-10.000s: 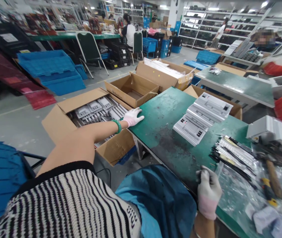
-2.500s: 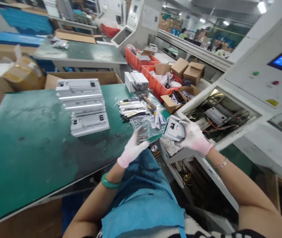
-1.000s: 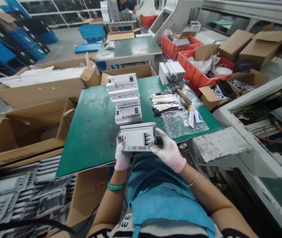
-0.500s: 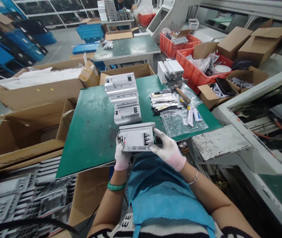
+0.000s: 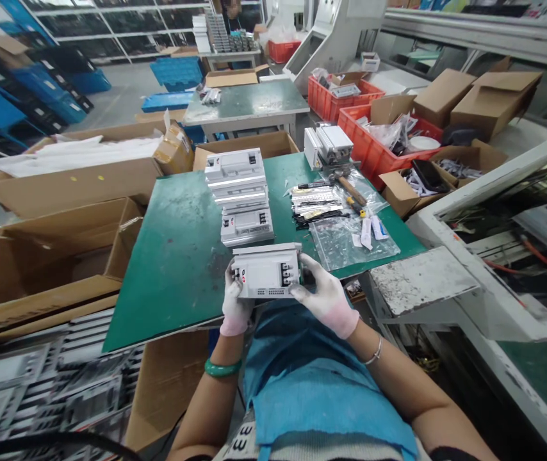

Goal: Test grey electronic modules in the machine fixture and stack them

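A light grey housing [image 5: 262,274] with black terminals is held between my two gloved hands at the table's near edge. My left hand [image 5: 235,299] grips its left end, fingers partly hidden behind it. On the right end, my right hand [image 5: 325,294] closes with thumb at the lower corner and fingers at the upper one. Just beyond stands a row of similar grey housings [image 5: 247,225] on the green table [image 5: 172,256]. Cable ties and strips [image 5: 316,203], a hammer [image 5: 351,191] and small white tubes [image 5: 366,232] on a plastic bag lie to the right.
Open cardboard boxes [image 5: 57,256] stand along the left, one below full of grey parts [image 5: 86,365]. Red crates [image 5: 369,153] and a machine frame [image 5: 494,282] are at the right. More housings [image 5: 328,144] sit at the far right corner. A person is at the far back.
The camera view has shifted slightly, so the table and boxes appear a little lower. Both hands keep the same hold on the housing.
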`<act>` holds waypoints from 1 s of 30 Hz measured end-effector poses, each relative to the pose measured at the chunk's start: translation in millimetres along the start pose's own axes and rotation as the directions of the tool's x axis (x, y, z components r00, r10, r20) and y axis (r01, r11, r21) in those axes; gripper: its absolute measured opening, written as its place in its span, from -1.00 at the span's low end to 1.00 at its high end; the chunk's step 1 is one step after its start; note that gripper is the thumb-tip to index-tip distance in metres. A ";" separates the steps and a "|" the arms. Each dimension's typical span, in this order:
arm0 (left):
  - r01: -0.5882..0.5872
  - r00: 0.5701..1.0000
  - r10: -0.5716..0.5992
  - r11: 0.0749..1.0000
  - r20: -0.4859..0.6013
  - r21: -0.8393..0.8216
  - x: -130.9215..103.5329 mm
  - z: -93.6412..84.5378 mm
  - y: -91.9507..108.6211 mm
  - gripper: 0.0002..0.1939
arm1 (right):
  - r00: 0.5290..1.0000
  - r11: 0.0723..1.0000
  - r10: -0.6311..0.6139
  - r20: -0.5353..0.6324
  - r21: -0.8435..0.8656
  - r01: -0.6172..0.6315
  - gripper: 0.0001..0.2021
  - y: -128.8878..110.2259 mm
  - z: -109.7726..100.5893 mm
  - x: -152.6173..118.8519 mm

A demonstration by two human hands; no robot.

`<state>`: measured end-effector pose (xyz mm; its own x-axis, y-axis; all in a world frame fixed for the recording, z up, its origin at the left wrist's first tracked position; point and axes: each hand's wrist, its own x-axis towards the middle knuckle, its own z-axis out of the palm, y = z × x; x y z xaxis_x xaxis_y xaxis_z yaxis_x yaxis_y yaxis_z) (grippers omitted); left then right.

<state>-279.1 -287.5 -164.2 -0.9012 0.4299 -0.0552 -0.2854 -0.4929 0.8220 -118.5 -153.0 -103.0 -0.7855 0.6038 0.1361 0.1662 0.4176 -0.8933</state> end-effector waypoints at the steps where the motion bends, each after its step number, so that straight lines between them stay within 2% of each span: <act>1: -0.003 1.000 0.003 1.000 0.010 0.013 0.1 0.5 0.5 -0.51 | 1.000 1.000 0.001 0.001 0.002 -0.001 -0.39 0.9 -0.2 -0.2; 7: -0.007 1.000 0.007 1.000 0.005 0.010 0.2 4.2 1.1 -0.49 | 1.000 1.000 0.011 -0.018 0.013 -0.011 -0.39 6.6 0.9 -2.1; 12: 0.028 0.999 -0.029 0.999 -0.041 -0.028 4.0 -2.3 -0.1 -0.52 | 0.999 0.997 0.032 0.014 0.067 -0.033 -0.25 -1.9 -2.0 -4.4; 15: 0.129 0.991 -0.132 0.986 -0.027 -0.102 8.2 -12.4 1.4 -0.58 | 0.996 0.989 0.003 0.088 0.150 -0.016 -0.19 -10.9 -4.2 -7.9; 18: 0.276 0.961 -0.272 0.948 0.045 -0.157 10.4 -20.1 5.9 -0.57 | 0.987 0.978 -0.046 0.156 0.211 0.012 -0.15 -18.6 -5.1 -13.0; 21: 0.347 0.937 -0.331 0.919 0.114 -0.186 10.4 -20.9 11.7 -0.55 | 0.970 0.970 -0.107 0.219 0.235 0.054 -0.10 -25.2 -5.3 -18.1; 26: 0.359 0.933 -0.343 0.910 0.110 -0.209 10.5 -16.1 16.3 -0.59 | 0.943 0.979 -0.159 0.294 0.167 0.113 -0.08 -32.9 -5.4 -22.7; 30: 0.338 0.941 -0.327 0.916 0.086 -0.215 11.0 -16.0 14.7 -0.58 | 0.942 0.983 -0.161 0.295 0.133 0.127 -0.08 -32.5 -3.3 -22.4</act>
<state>-298.4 -302.0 -161.8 -0.7266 0.6306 -0.2726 -0.6367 -0.4690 0.6121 -104.3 -177.8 -75.6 -0.9424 0.3012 0.1458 -0.0151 0.3968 -0.9178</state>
